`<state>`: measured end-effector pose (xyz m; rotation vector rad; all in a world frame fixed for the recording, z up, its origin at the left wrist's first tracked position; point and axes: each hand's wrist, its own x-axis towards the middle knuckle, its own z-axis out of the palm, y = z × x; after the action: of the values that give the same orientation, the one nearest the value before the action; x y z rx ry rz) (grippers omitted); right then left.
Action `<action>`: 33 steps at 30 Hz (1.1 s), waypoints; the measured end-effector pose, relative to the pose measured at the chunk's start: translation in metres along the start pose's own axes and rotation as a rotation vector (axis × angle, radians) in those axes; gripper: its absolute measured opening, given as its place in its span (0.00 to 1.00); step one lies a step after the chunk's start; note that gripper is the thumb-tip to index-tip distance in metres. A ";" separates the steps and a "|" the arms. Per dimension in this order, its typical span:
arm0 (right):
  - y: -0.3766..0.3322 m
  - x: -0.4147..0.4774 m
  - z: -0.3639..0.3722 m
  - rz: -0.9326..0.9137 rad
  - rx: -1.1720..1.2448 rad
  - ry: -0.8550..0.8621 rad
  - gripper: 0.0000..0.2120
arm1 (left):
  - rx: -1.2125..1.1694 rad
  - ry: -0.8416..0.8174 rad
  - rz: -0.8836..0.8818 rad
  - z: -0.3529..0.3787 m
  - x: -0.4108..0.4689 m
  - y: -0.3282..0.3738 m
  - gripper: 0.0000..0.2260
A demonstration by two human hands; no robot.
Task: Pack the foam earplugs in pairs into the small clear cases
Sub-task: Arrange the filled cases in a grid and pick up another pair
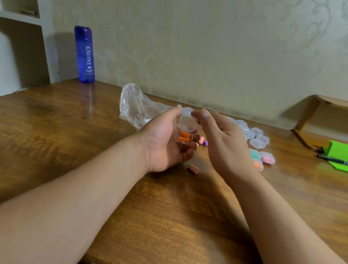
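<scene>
**Here, an open case with two orange earplugs held in the left hand**

Seen from above, two bare forearms reach over a brown wooden surface [52,134]. The left hand [162,139] is turned palm up, its fingers curled round a small clear case [185,133]. Two orange earplugs [184,137] lie side by side in the case's base. Its hinged lid [188,122] stands upright and open.

The right hand [224,140] hovers just beside the case with fingers loose and slightly bent, gripping nothing. Its thumb tip is at the lid's top corner; whether it touches cannot be told.

Just below the left hand's fingertips a single pink earplug [193,168] lies on the surface. Between the two hands, a pink and a purple earplug [203,141] show past the case.

Beyond the right hand sits a cluster of empty clear cases [257,136], with closed cases holding coloured earplugs [266,157] nearer. Beyond the left hand lies a crumpled clear plastic bag [135,107].
</scene>
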<state>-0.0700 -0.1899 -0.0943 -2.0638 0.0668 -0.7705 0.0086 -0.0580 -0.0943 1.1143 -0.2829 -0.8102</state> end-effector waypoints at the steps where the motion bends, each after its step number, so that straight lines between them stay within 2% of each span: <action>1: -0.001 0.000 0.001 -0.029 -0.025 -0.015 0.17 | -0.019 0.008 0.003 -0.002 0.000 0.001 0.35; 3: -0.003 -0.002 0.002 -0.066 -0.085 -0.057 0.16 | -0.047 0.012 0.016 -0.004 0.000 0.004 0.35; 7: -0.001 -0.006 0.007 -0.116 -0.262 -0.179 0.07 | -0.093 -0.023 0.019 -0.008 0.002 0.006 0.35; 10: 0.000 -0.006 0.006 -0.121 -0.299 -0.164 0.09 | -0.044 -0.051 0.021 -0.006 0.003 0.004 0.29; 13: 0.002 -0.003 0.002 -0.109 -0.282 -0.073 0.13 | -0.003 -0.065 0.052 -0.001 0.000 0.002 0.22; 15: 0.005 -0.001 0.000 -0.101 -0.258 -0.033 0.18 | 0.069 -0.039 0.114 0.001 0.001 -0.001 0.14; 20: 0.005 -0.002 -0.001 -0.066 -0.250 -0.101 0.37 | 0.149 0.027 0.175 -0.001 0.003 -0.005 0.05; 22: 0.006 -0.001 0.000 -0.069 -0.283 -0.112 0.39 | 0.143 0.051 0.179 -0.002 0.004 -0.004 0.05; 29: 0.008 -0.001 0.003 -0.092 -0.344 -0.091 0.33 | 0.165 0.087 0.235 0.001 0.007 -0.007 0.06; 33: 0.008 -0.001 0.004 -0.124 -0.373 -0.030 0.24 | 0.198 0.049 0.246 0.004 0.004 -0.009 0.09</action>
<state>-0.0665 -0.1910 -0.1024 -2.4510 0.0698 -0.8524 0.0050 -0.0655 -0.1007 1.2540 -0.4569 -0.5434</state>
